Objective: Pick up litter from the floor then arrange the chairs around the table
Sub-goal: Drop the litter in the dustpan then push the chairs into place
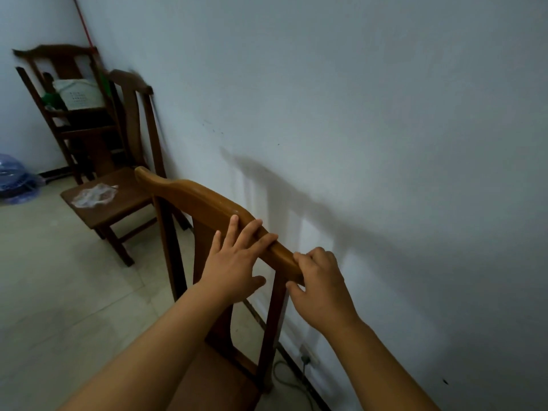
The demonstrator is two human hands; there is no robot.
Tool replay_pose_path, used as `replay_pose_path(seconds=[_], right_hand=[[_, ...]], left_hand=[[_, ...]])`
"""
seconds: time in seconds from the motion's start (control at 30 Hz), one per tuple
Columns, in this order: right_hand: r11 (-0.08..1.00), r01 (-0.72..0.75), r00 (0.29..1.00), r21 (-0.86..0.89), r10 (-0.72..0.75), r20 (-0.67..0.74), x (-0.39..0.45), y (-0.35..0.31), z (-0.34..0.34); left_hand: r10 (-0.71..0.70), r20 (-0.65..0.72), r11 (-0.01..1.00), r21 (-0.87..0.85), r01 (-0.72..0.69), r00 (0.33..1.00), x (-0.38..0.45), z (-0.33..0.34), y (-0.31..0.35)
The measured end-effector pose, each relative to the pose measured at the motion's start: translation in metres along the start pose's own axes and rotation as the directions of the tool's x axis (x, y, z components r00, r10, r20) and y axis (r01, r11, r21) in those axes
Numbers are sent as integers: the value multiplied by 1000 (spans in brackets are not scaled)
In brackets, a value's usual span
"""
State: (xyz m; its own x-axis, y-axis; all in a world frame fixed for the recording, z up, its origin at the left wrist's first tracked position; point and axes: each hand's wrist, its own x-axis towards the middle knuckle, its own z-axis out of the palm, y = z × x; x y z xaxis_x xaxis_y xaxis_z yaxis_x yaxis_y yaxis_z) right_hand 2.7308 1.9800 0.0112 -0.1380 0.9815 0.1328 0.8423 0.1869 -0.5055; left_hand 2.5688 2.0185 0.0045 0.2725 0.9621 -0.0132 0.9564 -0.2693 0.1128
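A light-brown wooden chair (195, 200) stands in front of me beside the white wall, its curved top rail running from upper left to lower right. My left hand (234, 259) lies over the rail with straight, spread fingers and the thumb below it. My right hand (320, 280) grips the right end of the rail, fingers curled over the top. A second, darker chair (124, 200) stands further along the wall with a crumpled clear plastic wrapper (93, 195) on its seat.
In the far corner a third dark chair (59, 84) is stacked up and carries a white container (80, 94). A blue plastic item (14, 182) lies on the pale tiled floor at the left. A cable and wall socket (305, 358) sit by the skirting.
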Motion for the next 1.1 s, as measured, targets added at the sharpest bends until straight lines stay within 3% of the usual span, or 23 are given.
replay_pose_path(seconds=[0.33,0.57,0.77,0.9,1.0,1.1], right_hand=[[990,96,981,106,-112,161,-33,-34,3],[933,160,947,323,-238,217,-53,-54,13],[968,200,980,153,-200,-11,-25,-49,12],[983,172,985,69,-172,-6,-9,-45,9],[985,163,987,52,-163,-14,2,-41,9],[980,197,980,36,-197,16,15,-37,15]], left_hand=[[-37,3,999,33,37,999,-57,-14,-16],[-80,-83,976,-208,61,993,-100,-19,-29],[-125,-154,960,-268,81,980,-102,-10,-27],[-243,-161,907,-387,166,956,-97,-4,-16],[-395,-114,805,-521,284,911,-85,-1,-10],[-451,-84,739,-593,319,888,-78,4,-5]])
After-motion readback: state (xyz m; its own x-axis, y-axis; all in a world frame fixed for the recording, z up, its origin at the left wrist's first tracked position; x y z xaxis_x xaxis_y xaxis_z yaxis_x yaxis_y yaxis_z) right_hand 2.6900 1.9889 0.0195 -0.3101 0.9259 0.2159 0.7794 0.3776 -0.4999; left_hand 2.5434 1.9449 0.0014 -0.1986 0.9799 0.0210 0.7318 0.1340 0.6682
